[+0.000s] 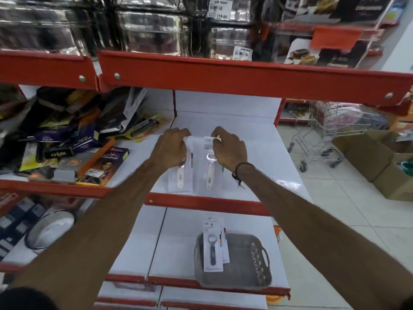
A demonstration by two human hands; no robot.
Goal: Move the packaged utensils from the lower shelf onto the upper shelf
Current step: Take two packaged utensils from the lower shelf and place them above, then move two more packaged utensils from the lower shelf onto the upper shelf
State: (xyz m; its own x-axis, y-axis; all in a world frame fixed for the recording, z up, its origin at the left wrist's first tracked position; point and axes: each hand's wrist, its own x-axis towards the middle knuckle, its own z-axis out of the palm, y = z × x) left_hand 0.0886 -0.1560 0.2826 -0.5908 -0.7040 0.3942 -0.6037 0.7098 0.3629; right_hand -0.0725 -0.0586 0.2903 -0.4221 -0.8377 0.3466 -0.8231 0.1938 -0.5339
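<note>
On the white upper shelf [263, 153] lie two white utensil packs side by side. My left hand [171, 147] grips the top of the left pack [182, 177], which shows a white-handled tool. My right hand [230, 147] pinches the top of the right pack [210, 173], which holds a white peeler. Down on the lower shelf [178, 238], a grey tray [243, 265] holds two more packs [212, 245], the upper one showing a dark-handled utensil.
A jumble of boxed goods [67, 139] fills the upper shelf's left section. Steel containers [154, 30] stand on the shelf above, behind a red rail. A round sieve [51, 231] sits lower left. To the right are a wire trolley [335, 130] and cardboard boxes [380, 162] on the tiled floor.
</note>
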